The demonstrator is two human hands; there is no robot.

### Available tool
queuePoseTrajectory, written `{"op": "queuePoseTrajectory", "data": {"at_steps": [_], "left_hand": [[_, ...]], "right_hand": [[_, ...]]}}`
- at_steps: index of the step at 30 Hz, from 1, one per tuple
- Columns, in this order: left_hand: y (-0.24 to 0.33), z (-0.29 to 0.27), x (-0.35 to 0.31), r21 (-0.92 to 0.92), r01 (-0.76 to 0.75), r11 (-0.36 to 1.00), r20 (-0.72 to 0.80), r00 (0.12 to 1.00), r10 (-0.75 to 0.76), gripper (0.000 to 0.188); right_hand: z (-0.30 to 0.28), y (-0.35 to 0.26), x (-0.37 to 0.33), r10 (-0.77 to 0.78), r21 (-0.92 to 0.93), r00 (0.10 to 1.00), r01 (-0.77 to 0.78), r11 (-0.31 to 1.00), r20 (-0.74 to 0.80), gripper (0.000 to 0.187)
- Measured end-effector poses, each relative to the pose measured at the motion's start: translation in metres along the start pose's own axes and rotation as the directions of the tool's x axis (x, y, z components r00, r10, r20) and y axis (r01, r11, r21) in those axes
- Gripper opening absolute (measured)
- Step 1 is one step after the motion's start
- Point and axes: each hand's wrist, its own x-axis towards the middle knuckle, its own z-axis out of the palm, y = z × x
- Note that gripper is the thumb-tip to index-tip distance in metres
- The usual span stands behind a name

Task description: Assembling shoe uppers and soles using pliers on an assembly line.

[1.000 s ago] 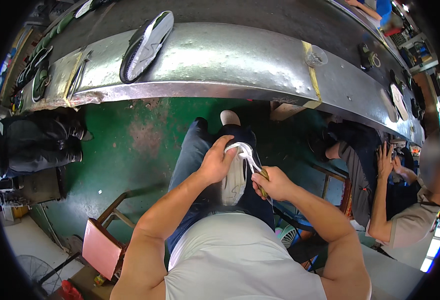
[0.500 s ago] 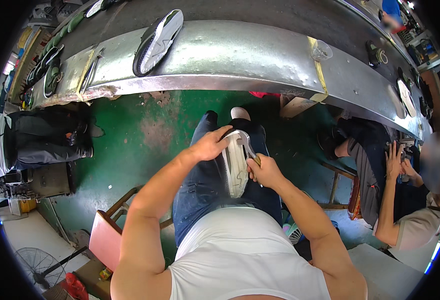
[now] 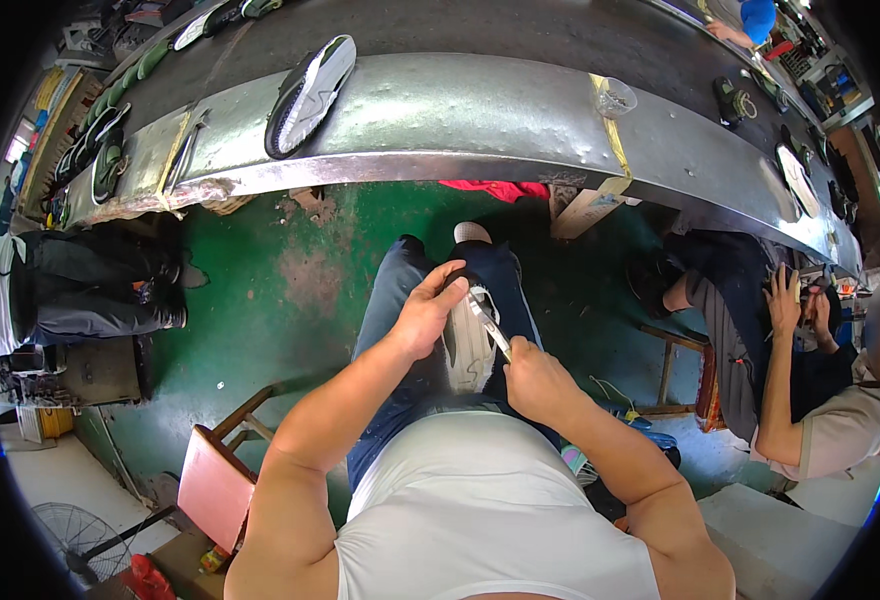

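The shoe points lengthwise from the torso, between the left hand gripping its far end and the right hand closed around a metal tool.

metal bench glare — bowed edges, black corners

Worker before me: white sleeveless top, creased at midriff; blue jeans, faded over left thigh. Left hand, right hand both bare, ungloved.
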Motion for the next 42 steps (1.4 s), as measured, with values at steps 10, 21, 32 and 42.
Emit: {"op": "queuePoseTrajectory", "data": {"at_steps": [10,21,32,42], "left_hand": [[0.037,-0.001,-0.069,0.454,-0.605,0.654,0.241,0.790,0.563,0.100],[0.084,0.020,-0.090,0.410,-0.912,0.000,0.651,0.293,0.700,0.108],[-0.013,-0.006,-0.014,0.364,-0.009,0.931,-0.027,0.999,0.020,0.057],[-0.032,-0.014,-0.038,0.328,0.144,0.933,0.167,0.964,-0.208,0.071]], "right_hand": [[-0.007,0.060,-0.054,-0.164,0.594,0.986,0.135,0.793,-0.006,0.036],[-0.002,0.046,-0.015,-0.045,0.854,0.986,0.159,0.495,-0.158,0.047],[0.071,0.048,0.052,0.194,0.813,0.977,-0.043,0.580,-0.086,0.040],[0.064,0.086,0.068,-0.051,0.788,0.996,-0.023,0.615,0.069,0.038]]}}
